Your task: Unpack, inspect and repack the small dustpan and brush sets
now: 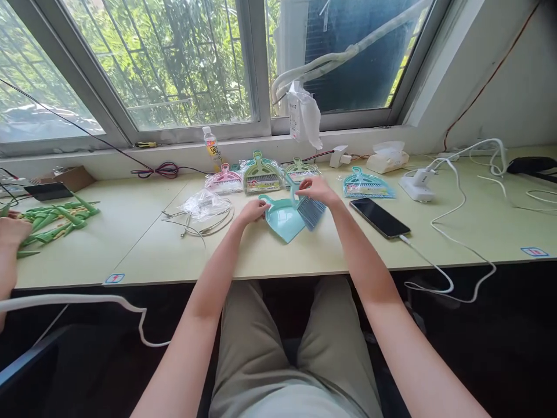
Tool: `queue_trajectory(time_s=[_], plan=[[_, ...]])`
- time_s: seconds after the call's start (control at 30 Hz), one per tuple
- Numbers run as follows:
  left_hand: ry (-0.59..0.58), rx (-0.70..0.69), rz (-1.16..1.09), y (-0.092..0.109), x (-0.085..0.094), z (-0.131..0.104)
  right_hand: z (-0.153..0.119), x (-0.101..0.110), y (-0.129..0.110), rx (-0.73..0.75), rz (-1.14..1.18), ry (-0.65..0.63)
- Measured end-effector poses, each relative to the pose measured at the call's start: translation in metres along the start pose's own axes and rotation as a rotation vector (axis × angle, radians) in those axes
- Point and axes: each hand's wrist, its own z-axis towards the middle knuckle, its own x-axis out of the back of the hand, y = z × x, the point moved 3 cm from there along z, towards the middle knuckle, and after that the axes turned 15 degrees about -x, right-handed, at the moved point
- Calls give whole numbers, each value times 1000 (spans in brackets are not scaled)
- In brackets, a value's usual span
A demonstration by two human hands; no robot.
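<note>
A light blue dustpan (285,222) lies on the pale table, its wide edge toward me. My left hand (253,211) is closed on its upper left part, by the handle. My right hand (315,189) pinches a small light blue brush (310,212), whose bristles hang over the dustpan's right side. Behind them stand packaged sets in clear wrap: a pink one (224,179), a green one (261,176) and another green one (300,168). A blue packaged set (368,184) lies to the right, beyond my right hand.
A black phone (380,217) with a white cable is right of my right arm. Clear plastic wrap (203,205) and a coiled cable lie left. Near the window are a bottle (212,148) and tissues (388,157). At far left, a person's hand (13,229) touches green pieces (61,222).
</note>
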Motion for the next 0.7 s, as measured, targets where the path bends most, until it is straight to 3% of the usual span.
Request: queue_trajectory(time_s=[0.13, 0.2, 0.3, 0.37, 0.53, 0.7], plan=[[-67, -48, -135, 13, -10, 2, -21, -33, -22, 12, -410, 54], [32, -70, 50, 14, -3, 1, -26, -45, -24, -11, -528, 39], [277, -118, 405, 13, 12, -4, -27, -52, -22, 2, -569, 42], [341, -181, 541, 11, 16, -6, -25, -53, -20, 7, -564, 39], [180, -452, 722, 15, -1, -4, -25, -57, -19, 28, -477, 43], [80, -548, 738, 22, -17, 2, -26, -62, -18, 34, -416, 42]])
